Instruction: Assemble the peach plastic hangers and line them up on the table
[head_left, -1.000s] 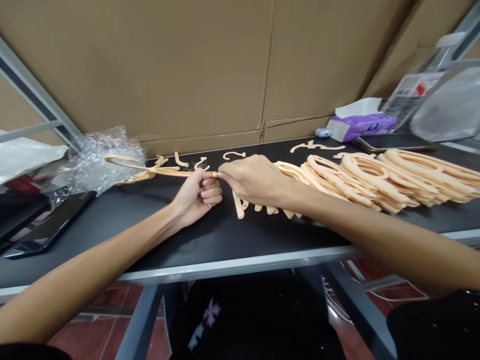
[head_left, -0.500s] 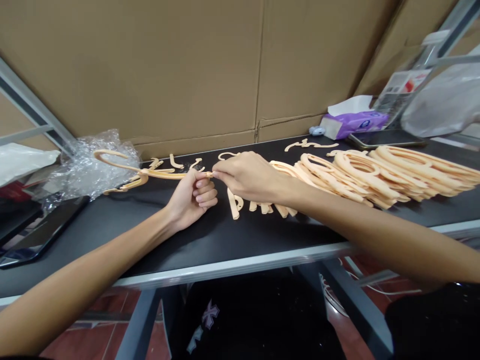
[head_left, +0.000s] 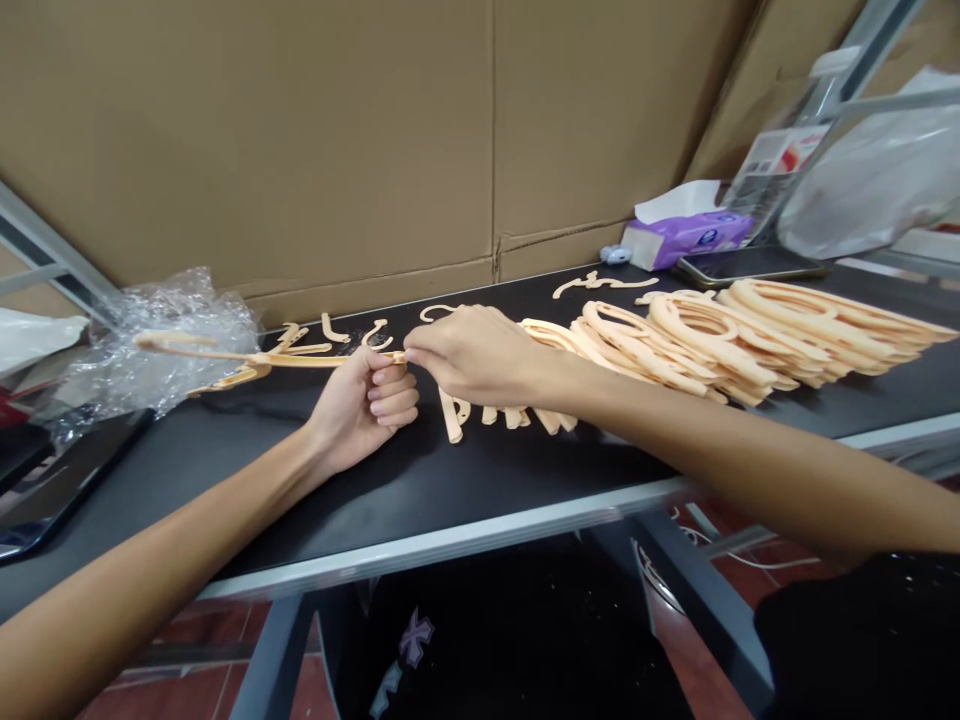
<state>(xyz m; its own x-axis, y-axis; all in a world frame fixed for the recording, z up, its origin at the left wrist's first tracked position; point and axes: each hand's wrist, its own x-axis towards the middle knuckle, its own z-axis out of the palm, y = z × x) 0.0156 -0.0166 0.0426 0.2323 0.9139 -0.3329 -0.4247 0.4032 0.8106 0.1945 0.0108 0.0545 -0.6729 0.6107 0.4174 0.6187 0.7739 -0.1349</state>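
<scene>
My left hand is closed around the end of a long peach plastic hanger piece that sticks out to the left over the black table. My right hand pinches the same piece's near end right beside my left thumb. Below my right hand lies a row of several peach hanger pieces. A long overlapping stack of peach hangers stretches to the right.
Small peach hook offcuts lie near the cardboard wall. Crumpled clear plastic and a dark phone sit at the left. A purple tissue pack, another phone and a plastic bag are at the back right.
The hanger piece's far end has swung lower and further left, now blurred. Both hands keep their grip; the view has shifted slightly right.
</scene>
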